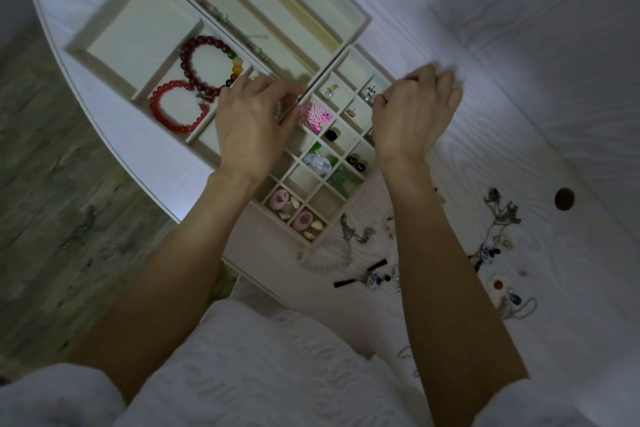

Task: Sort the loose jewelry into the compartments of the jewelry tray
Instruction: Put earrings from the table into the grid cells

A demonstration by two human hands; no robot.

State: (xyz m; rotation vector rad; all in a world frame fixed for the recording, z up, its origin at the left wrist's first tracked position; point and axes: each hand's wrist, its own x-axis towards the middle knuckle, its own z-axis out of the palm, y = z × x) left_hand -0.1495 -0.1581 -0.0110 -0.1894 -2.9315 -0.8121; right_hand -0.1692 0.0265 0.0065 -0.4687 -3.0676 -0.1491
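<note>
The beige jewelry tray (pixel 346 199) with many small compartments lies mid-table and holds earrings, a pink flower piece (pixel 314 114) and pink stones. My left hand (pixel 254 125) hovers over its left edge, fingers curled round a small pale beaded piece; the blur hides its detail. At the tray's right edge my right hand (pixel 415 111) is curled, its fingertips pinched at a small silver earring (pixel 369 95) in a top-right compartment. Loose jewelry (pixel 498 222) lies on the table at the lower right.
A second tray (pixel 81 48) on the left holds a dark red bracelet (pixel 207 62) and a bright red bracelet (pixel 176 106). A long tray (pixel 360 28) sits behind. Blue-white earrings (pixel 375 279) and a pale bead bracelet (pixel 323 255) lie near the table's front edge. A round hole (pixel 563 199) marks the tabletop.
</note>
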